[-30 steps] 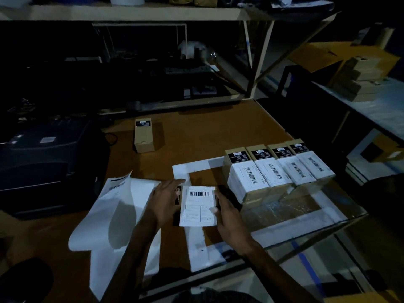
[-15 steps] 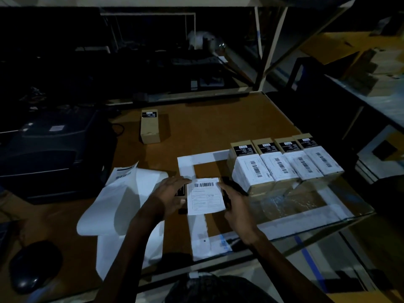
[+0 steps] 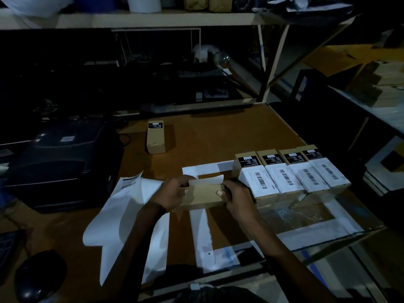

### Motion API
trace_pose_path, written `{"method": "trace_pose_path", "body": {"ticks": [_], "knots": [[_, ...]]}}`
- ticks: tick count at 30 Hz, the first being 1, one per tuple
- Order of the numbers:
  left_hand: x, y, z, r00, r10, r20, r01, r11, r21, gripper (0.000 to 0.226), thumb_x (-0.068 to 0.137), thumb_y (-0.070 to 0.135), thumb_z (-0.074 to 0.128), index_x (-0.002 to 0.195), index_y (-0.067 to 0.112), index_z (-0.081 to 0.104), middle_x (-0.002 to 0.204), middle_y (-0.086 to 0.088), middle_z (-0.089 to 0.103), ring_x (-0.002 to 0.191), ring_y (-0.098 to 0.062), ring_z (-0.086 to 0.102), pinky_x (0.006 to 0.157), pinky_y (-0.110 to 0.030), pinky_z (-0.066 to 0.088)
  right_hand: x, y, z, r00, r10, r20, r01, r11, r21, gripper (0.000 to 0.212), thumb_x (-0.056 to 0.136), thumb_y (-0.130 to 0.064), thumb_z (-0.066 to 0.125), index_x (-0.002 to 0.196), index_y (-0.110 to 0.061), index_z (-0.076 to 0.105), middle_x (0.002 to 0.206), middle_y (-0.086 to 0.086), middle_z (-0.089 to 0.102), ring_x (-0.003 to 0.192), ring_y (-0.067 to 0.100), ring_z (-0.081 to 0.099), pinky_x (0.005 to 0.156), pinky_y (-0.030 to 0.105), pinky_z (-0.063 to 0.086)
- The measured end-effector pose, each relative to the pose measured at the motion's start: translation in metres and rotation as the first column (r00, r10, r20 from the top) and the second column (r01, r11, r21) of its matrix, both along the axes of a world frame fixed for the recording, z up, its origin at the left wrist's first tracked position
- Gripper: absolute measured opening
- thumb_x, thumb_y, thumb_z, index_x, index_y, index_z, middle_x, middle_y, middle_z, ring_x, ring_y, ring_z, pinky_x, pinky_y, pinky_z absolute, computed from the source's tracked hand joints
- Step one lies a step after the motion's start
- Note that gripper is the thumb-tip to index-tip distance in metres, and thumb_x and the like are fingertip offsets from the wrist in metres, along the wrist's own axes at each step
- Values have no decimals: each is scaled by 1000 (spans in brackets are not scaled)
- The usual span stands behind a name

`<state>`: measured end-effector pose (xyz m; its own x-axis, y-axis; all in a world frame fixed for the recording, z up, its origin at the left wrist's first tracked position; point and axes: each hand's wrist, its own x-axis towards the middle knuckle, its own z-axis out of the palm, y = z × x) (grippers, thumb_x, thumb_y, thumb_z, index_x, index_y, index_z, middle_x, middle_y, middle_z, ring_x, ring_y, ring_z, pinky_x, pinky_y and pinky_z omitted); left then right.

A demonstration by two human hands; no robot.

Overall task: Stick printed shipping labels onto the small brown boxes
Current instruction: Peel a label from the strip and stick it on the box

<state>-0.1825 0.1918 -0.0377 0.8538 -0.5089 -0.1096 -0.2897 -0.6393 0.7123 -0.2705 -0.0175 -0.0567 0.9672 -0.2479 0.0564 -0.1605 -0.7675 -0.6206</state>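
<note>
The small brown box (image 3: 202,196) sits between both hands, now turned onto its side; half a second ago its label (image 3: 205,179) faced up. The left hand (image 3: 172,193) and right hand (image 3: 237,197) grip its ends, seemingly folding the label over the edge. Four labelled boxes (image 3: 290,173) stand just right of the hands on the counter (image 3: 218,136); one unlabelled box (image 3: 155,136) waits beyond. The room is dim.

Dim room: brown worktable (image 3: 218,136) under a pale shelf (image 3: 153,19).
</note>
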Motion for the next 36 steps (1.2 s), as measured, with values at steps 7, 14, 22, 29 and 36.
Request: {"method": "trace_pose_path", "body": {"ticks": [7,14,22,29,36], "knots": [[7,3,1,968,-145,-204,67,935,-347,66,69,12,91,128,21,62,124,5,68,116,-10,62,93,-29,55,13,-5,19,998,44,-44,-27,948,318,51,85,-8,78,132,-17,60,124,0,66,114,18,60,93,29,52],[15,1,-4,963,-156,-222,67,929,-363,67,64,9,93,124,20,64,121,5,69,113,-11,63,91,-35,57,18,-7,22,993,77,-93,-47,955,292,88,63,-13,94,136,-22,46,117,-8,57,109,11,55,75,12,46],[20,-3,2,954,-209,-217,130,935,-329,64,65,8,92,122,20,65,117,9,69,108,-5,63,80,-23,55,19,-5,20,995,47,-82,-21,957,289,99,61,-8,94,143,-26,42,119,-6,55,111,13,53,84,28,52],[20,-2,-3,954,-240,-180,166,922,-351,53,68,7,90,117,16,69,113,7,69,108,-8,63,84,-24,54,23,-3,24,988,123,-92,-101,971,216,84,61,-5,93,134,-25,58,131,0,63,116,16,60,95,39,55],[24,-5,-13,967,-210,-142,159,938,-308,51,68,10,90,115,17,71,116,8,69,110,0,60,91,-17,50,23,7,25,983,147,-112,-145,989,23,77,72,-6,85,140,-26,56,142,0,52,132,23,50,107,44,48]]}}
